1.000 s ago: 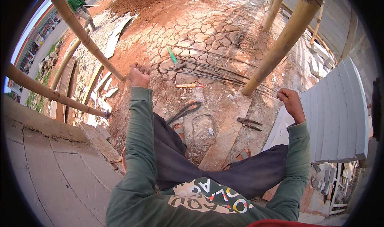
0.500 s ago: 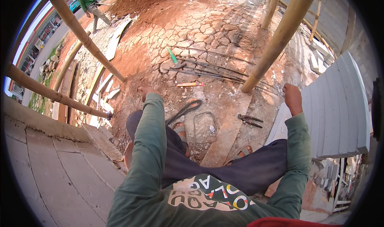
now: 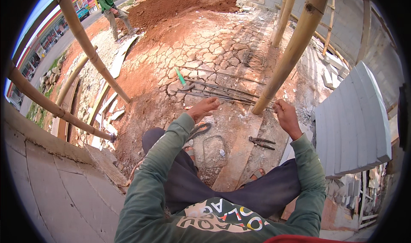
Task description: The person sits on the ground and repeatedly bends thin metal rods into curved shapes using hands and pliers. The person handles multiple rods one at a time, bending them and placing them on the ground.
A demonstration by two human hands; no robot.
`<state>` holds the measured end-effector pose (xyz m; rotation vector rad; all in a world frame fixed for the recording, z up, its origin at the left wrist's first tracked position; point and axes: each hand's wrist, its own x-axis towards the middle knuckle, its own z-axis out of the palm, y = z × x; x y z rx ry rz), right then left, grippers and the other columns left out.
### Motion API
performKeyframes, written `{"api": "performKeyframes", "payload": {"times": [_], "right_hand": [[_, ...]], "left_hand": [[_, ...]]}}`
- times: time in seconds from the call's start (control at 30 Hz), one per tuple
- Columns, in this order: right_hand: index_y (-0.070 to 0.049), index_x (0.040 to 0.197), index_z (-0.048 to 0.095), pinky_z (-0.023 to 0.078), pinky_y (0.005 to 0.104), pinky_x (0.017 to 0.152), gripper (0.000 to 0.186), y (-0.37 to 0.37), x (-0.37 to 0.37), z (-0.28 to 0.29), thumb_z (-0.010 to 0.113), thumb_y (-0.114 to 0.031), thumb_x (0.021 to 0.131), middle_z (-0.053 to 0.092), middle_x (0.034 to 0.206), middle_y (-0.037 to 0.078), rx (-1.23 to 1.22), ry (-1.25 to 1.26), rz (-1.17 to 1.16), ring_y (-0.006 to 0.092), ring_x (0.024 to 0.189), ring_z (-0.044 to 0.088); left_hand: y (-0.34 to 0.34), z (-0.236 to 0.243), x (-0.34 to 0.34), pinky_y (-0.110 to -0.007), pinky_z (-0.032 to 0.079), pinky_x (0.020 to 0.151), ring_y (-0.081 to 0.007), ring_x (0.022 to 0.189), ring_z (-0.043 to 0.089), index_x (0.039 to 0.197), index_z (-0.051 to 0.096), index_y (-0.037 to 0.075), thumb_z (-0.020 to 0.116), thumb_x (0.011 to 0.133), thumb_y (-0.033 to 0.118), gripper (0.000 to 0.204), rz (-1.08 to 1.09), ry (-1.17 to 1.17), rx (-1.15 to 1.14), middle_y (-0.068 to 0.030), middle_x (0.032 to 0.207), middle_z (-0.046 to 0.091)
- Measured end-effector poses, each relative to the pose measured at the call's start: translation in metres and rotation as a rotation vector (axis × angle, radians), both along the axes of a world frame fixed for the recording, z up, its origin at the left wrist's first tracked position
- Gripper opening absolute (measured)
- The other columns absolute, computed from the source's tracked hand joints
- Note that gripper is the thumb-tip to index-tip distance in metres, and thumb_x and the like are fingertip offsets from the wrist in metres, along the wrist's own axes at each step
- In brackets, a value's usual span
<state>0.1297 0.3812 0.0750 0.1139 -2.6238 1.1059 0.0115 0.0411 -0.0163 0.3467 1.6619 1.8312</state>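
My left hand (image 3: 204, 109) hovers above the dirt in front of my knees, its fingers loosely stretched and apart; I see nothing in it. To the right, my right hand (image 3: 286, 116) is raised with the fingers curled together near the foot of a bamboo pole (image 3: 295, 46). Whatever it may hold is too small to make out. Below it, black-handled pincers (image 3: 262, 142) lie on the ground. Just beyond my left hand are thin steel rods (image 3: 222, 91) and a green-handled hammer (image 3: 180, 77). A dark looped strap (image 3: 203, 129) sits partly behind my left forearm.
A bent wire frame (image 3: 204, 153) and a wooden plank (image 3: 239, 151) lie between my feet. Stacked grey blocks (image 3: 353, 119) stand at the right, a wire coil (image 3: 255, 61) farther off. Bamboo poles (image 3: 85, 44) cross the left. A person in green (image 3: 112, 9) stands far left.
My left hand has swung right and inward, over where a red-and-yellow strip lay; that strip no longer shows. My right hand has moved left and lower. The distant person has shifted right.
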Motion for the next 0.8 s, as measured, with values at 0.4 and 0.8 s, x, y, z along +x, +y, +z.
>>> {"api": "performKeyframes", "payload": {"times": [0.4, 0.8], "right_hand": [[-0.001, 0.090, 0.060, 0.046, 0.0435, 0.064, 0.015, -0.053, 0.015, -0.040, 0.057, -0.016, 0.090, 0.061, 0.071, 0.018, 0.165, -0.299, 0.314, 0.0348, 0.069, 0.062], [0.002, 0.124, 0.049, 0.047, 0.0423, 0.092, 0.043, -0.085, 0.005, -0.043, 0.057, -0.028, 0.094, 0.062, 0.114, 0.021, 0.030, -0.339, 0.572, 0.0346, 0.110, 0.060]], "left_hand": [[-0.004, 0.052, -0.015, -0.028, 0.051, 0.063, -0.0127, 0.063, 0.056, 0.093, 0.054, 0.010, 0.054, 0.098, 0.034, 0.025, 0.792, 0.005, 0.613, -0.0005, 0.071, 0.054], [0.059, 0.022, 0.046, -0.043, 0.049, 0.084, -0.0185, 0.065, 0.056, 0.080, 0.042, 0.011, 0.038, 0.101, 0.045, 0.041, 0.350, 0.098, 0.714, -0.0022, 0.063, 0.046]]}}
